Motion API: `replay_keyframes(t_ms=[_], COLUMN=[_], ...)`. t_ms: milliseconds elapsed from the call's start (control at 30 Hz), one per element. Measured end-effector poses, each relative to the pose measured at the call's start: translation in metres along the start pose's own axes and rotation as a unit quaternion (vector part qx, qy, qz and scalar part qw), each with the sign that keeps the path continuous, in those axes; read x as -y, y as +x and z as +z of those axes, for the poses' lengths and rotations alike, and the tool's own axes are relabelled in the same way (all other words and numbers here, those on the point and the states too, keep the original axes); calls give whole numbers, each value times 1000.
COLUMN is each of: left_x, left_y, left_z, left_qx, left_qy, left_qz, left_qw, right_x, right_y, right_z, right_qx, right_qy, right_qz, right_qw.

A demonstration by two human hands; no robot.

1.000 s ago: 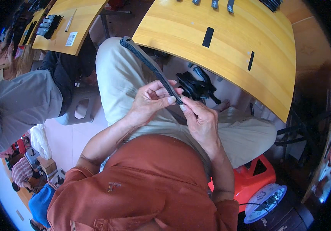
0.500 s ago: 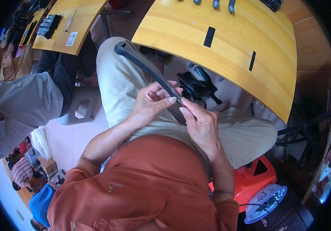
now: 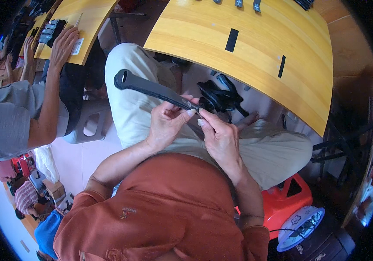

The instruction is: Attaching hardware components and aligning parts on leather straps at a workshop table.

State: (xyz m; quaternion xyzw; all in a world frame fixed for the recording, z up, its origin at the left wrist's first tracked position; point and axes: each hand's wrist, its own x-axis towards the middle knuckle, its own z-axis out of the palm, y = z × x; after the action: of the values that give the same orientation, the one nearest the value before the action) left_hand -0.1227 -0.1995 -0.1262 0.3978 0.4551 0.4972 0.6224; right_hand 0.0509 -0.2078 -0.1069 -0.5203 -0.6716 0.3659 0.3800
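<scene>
I sit with a long black flat strap-like part (image 3: 151, 89) held over my lap. My left hand (image 3: 167, 124) pinches its near end between thumb and fingers. My right hand (image 3: 221, 137) grips the same end from the right, fingertips touching the left hand's. The far end of the part has a rounded tip with a slot and points up-left over my knee. A pile of black parts (image 3: 219, 98) lies on the floor between my legs, just beyond my hands.
A yellow wooden table (image 3: 260, 48) with black strips and small parts stands ahead. A person in grey (image 3: 17, 117) sits at my left, a hand on another yellow table (image 3: 88, 21). A red stool (image 3: 288, 200) and a small fan (image 3: 301, 222) are at lower right.
The black part's far end has swung left and down a little across my knee. The person at my left has laid a hand on their table.
</scene>
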Motion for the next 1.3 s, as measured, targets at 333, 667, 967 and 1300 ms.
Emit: replay_keyframes(t_ms=[333,667,967,1300], left_x=[13,7,21,20], left_y=[-12,-7,-7,0], left_z=[2,-2,-8,-18], left_qx=[-41,-26,-1,50], left_qy=[70,344,232,-22], left_qz=[109,220,97,-23], left_qw=[991,912,968,998], right_x=[-4,-9,-24,-35], right_y=[1,-1,-7,-15], right_z=[13,27,27,24], right_qx=[12,-29,-20,11], right_qy=[26,10,18,39], right_qz=[73,68,45,56], right_qw=[997,997,999,998])
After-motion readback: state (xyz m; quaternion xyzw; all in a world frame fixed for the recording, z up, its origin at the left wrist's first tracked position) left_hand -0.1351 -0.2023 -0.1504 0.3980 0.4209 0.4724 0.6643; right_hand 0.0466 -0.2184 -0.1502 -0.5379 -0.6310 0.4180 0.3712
